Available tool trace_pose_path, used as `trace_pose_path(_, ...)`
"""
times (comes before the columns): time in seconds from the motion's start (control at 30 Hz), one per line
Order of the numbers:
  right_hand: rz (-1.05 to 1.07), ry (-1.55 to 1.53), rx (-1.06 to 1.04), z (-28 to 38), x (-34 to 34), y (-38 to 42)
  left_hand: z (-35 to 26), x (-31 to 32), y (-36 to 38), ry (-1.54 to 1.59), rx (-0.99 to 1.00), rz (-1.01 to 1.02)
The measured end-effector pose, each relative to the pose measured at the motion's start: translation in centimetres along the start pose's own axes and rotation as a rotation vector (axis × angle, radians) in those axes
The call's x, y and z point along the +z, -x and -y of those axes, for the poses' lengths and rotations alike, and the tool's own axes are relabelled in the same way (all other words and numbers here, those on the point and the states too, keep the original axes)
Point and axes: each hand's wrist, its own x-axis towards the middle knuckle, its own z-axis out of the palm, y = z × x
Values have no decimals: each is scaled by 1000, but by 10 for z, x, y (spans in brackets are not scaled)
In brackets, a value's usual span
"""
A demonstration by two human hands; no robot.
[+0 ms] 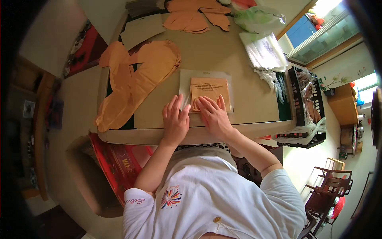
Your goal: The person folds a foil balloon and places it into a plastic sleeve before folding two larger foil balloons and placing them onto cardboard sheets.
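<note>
A clear flat plastic bag with a hang hole lies on the table before me. Inside it, or under its printed face, is a folded rose-gold foil piece with dark lines of text across it. My right hand rests flat on the lower part of the folded foil piece, fingers stretched out. At the bag's lower left edge is my left hand, its fingers apart and nothing held in it. To the left lies a large unfolded rose-gold foil balloon, flat and wrinkled.
More rose-gold foil balloons lie at the far edge beside a grey-brown sheet. Stacked clear bags, a green-tinted plastic bag and thin straws are at the right. A black crate stands beyond the table's right edge.
</note>
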Motion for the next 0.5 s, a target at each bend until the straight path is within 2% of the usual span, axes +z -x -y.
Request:
trace_pose_path(0.1,22,-9,24,1,-5,-3,-3,-10,3,-32,87,106)
trace_pose_path(0.23,32,-16,12,-4,-1,-4,-8,-6,-4,-145,-49,198)
trace_pose_path(0.43,58,-32,-74,-10,-2,-7,-9,3,-15,-264,-134,396)
trace_pose_path(0.5,88,-192,-112,-15,-10,-7,-4,7,-14,-287,-121,431)
